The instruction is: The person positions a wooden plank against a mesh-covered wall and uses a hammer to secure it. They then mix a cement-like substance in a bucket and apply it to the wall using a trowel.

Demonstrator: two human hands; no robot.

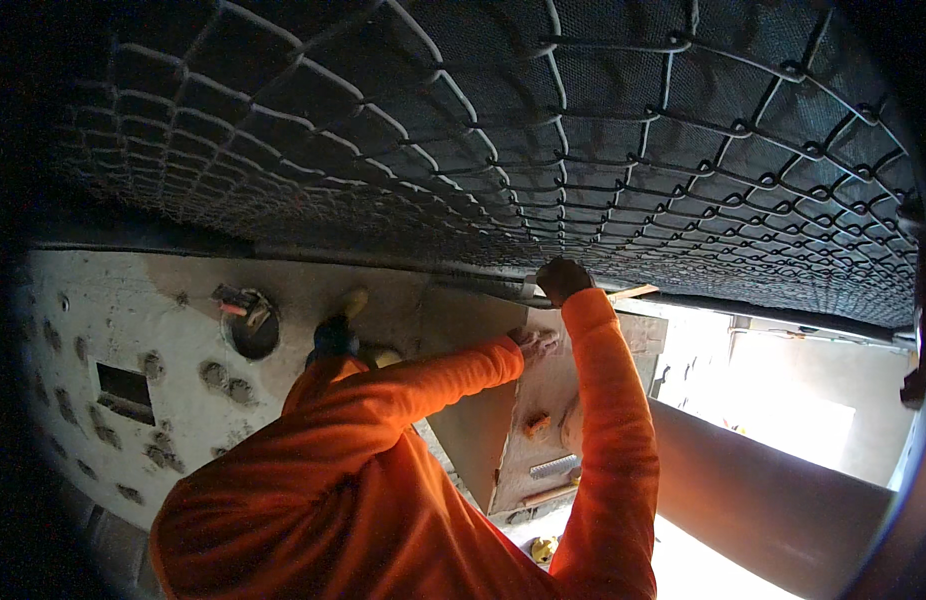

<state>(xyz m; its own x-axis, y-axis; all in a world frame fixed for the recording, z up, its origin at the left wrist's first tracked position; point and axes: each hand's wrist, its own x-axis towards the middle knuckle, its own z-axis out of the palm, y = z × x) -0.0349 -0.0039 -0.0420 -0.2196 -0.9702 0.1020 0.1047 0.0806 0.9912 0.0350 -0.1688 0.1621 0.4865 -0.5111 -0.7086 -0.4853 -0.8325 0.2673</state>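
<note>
My right hand (563, 283) is raised to the lower edge of the chain-link wire mesh (583, 165), its fingers closed. Whatever it may grip there is hidden in shadow. Lower and to the left, my left hand (539, 344) lies against a pale board (543, 385) with its fingers stretched out, as far as the blur shows. Both arms wear orange sleeves. Dark fabric-like sheeting (483, 60) backs the mesh. Below my hands, a comb-like grey strip (553, 467), a small orange piece (536, 425) and a wooden stick (550, 495) lie close together.
A stained grey surface (193, 310) spreads to the left, with a rectangular dark opening (125, 393). A red-handled tool (241, 303) rests across a round dark container or hole (255, 337). On the right, a large curved brown panel (753, 490) stands before bright light. A yellow object (543, 548) lies low.
</note>
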